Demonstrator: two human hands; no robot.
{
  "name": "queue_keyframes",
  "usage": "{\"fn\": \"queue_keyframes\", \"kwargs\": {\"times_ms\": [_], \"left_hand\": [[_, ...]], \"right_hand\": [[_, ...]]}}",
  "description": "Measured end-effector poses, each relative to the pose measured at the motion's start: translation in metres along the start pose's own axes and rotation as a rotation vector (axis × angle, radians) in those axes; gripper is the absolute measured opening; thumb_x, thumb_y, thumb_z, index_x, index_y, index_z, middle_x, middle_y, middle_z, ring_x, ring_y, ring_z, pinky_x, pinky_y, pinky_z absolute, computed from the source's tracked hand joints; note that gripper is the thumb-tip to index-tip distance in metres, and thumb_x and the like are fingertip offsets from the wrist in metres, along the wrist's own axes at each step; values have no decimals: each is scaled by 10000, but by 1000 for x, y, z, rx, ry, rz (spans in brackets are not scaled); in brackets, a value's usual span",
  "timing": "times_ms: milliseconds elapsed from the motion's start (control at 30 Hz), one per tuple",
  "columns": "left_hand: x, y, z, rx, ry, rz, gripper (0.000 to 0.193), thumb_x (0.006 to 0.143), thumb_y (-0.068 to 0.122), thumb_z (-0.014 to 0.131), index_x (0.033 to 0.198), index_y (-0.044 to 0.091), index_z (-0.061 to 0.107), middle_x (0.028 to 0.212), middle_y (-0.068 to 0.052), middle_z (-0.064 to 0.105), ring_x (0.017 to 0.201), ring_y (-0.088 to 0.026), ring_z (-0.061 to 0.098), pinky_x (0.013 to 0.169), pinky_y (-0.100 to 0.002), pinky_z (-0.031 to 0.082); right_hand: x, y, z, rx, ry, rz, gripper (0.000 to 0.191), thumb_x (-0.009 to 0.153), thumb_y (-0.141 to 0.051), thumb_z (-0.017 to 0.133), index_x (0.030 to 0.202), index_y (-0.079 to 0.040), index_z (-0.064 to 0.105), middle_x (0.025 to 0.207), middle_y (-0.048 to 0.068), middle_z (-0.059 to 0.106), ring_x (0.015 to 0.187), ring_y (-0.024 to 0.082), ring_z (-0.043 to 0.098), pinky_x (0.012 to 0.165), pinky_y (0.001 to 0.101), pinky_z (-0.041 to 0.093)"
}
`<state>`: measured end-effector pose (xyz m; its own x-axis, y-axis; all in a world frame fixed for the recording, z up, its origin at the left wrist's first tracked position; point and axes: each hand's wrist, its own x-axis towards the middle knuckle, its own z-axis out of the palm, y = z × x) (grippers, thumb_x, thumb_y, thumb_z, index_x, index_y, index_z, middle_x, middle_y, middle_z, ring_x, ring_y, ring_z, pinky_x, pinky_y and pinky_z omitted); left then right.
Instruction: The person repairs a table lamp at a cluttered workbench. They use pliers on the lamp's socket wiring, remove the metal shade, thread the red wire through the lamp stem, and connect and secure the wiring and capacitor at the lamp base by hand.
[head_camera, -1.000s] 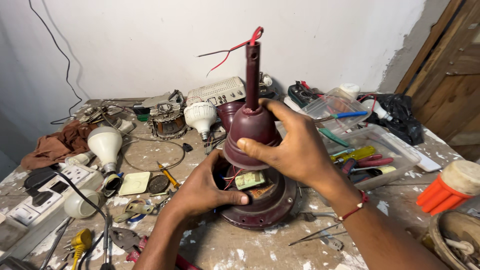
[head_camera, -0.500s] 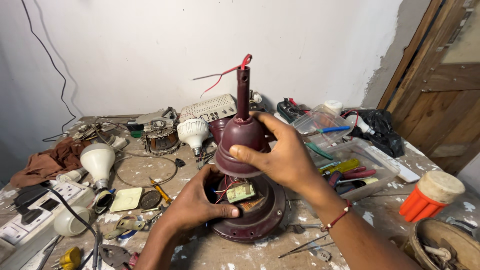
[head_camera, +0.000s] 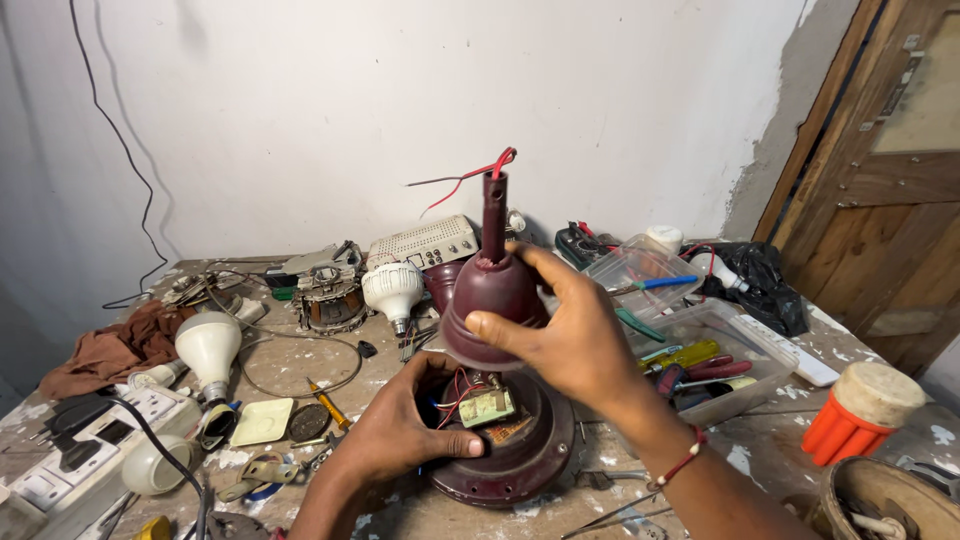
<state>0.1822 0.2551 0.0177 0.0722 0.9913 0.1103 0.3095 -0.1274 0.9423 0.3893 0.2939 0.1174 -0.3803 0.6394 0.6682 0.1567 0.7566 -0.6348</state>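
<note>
Now the right hand (head_camera: 570, 335) grips the maroon bell-shaped metal cover (head_camera: 492, 305) upright on its vertical rod, directly above the round maroon motor housing (head_camera: 520, 455) on the bench, while the left hand (head_camera: 405, 430) pinches the small capacitor block (head_camera: 487, 406) underneath.

Above the maroon fan motor (head_camera: 505, 440) the air stands open, save for its upright rod (head_camera: 494, 215) and red wires (head_camera: 470, 178). To the left, white bulbs (head_camera: 208, 345) and a yellow-handled screwdriver (head_camera: 328, 404) crowd the counter (head_camera: 400, 510). To the right, a clear tray of tools (head_camera: 715, 365) and an orange capped piece (head_camera: 860, 410) block the way. A bare strip of counter lies in front, between the two forearms.
</note>
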Motion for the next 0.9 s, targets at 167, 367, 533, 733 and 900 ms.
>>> {"fn": "queue_keyframes", "kwargs": {"times_ms": [167,367,533,733,900], "left_hand": [[0,-1,-1,-46,-26,70,966,475,181,991,1322,46,547,1302,-99,679,1257,-209,637,1138,-335,430],[0,-2,-2,-25,-22,29,971,465,198,996,1316,55,551,1275,-103,687,1233,-208,652,1112,-332,457],[0,-3,-2,-1,-28,70,969,476,232,1001,1312,44,548,1268,-107,686,1226,-215,653,1107,-330,464],[-3,4,-3,10,-22,13,972,463,242,1001,1306,61,552,1254,-94,694,1208,-200,671,1096,-323,484],[-4,4,1,9,-13,51,954,471,203,1001,1307,62,564,1258,-93,699,1200,-200,670,1084,-328,481]], "right_hand": [[-2,-2,3,58,6,5,566,797,-295,864,1257,-26,671,1131,64,759,1072,128,688,973,308,537],[-2,-3,3,-251,156,-242,643,797,-351,858,1280,1,621,1152,74,729,1058,123,710,940,311,579],[1,-1,5,264,49,80,628,807,-319,836,1300,3,617,1148,98,737,1036,158,717,916,321,601],[-1,-4,5,275,73,-15,660,839,-295,826,1367,1,563,1202,106,700,1095,153,682,976,317,571],[2,-10,-5,320,85,40,660,809,-312,831,1337,-3,586,1181,108,714,1075,168,699,953,329,600]]}}
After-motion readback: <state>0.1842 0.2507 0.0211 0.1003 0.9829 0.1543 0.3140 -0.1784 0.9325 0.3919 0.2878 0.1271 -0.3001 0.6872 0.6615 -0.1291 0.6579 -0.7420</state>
